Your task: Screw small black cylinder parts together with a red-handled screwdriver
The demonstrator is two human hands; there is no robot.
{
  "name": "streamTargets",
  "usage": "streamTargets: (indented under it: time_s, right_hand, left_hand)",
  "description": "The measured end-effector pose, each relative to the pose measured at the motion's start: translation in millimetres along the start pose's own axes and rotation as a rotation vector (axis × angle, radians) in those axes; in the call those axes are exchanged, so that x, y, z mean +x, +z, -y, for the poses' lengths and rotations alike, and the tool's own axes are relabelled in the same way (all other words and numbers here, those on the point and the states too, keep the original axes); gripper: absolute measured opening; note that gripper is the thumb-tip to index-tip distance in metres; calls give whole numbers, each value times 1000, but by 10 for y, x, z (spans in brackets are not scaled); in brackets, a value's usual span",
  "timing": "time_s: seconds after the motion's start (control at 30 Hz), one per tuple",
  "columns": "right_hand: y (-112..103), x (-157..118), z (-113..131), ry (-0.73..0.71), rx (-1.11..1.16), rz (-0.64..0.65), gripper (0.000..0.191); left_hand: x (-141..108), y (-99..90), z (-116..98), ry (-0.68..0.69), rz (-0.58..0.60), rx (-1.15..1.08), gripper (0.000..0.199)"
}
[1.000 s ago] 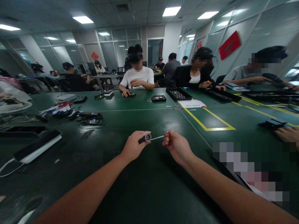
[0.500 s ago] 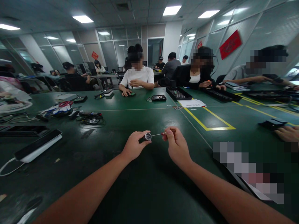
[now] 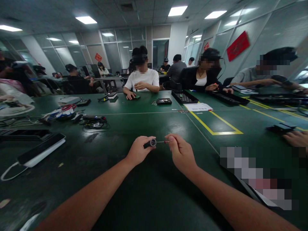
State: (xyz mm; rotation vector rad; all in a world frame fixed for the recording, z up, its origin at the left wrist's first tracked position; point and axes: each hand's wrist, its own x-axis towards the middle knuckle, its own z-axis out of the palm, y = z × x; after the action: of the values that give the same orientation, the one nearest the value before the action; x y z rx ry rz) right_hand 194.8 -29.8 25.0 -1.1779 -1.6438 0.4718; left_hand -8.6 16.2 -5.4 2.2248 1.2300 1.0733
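Between the thumb and fingers of my left hand (image 3: pixel 139 150) is a small round metal part (image 3: pixel 153 142), its hollow, ring-shaped face turned toward me. My right hand (image 3: pixel 180 149) is closed around the reddish handle of a screwdriver (image 3: pixel 161 142). The thin shaft points left and its tip meets the round part; whether it sits inside the part or only touches its rim I cannot tell. Both hands are held over the green table (image 3: pixel 144 192), near its middle.
To the left lie a black-and-white power strip (image 3: pixel 43 150), a bundle of black cables (image 3: pixel 95 122) and gloves with red wire (image 3: pixel 64 112). Ahead are a hard drive (image 3: pixel 164 101), a black tray (image 3: pixel 184 96) and a paper sheet (image 3: pixel 198 106). Co-workers sit around; a person's hand (image 3: pixel 297 138) is at right.
The screwdriver has gone from slightly slanted to nearly level, and my right hand has turned a little around its handle. My left hand holds the round part almost in the same place.
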Motion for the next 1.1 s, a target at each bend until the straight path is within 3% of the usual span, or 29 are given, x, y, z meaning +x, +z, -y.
streamTargets:
  time_s: [0.33,0.57,0.73,1.0,1.1]
  right_hand:
    - [-7,48,-13,28,-57,46,32]
    - [3,39,-33,-24,11,0,16]
    - [-15,53,25,0,-61,70,31]
    - [-7,59,-28,34,21,40,13]
    - [-25,76,-2,71,-5,72,21]
  left_hand:
    - [-7,11,20,-19,-14,-5,39]
    - [-13,0,27,-22,-24,-13,40]
    - [-8,4,12,-22,-13,-4,40]
    - [-8,25,69,-55,-49,-56,40]
    - [-6,15,56,-61,-48,-68,40]
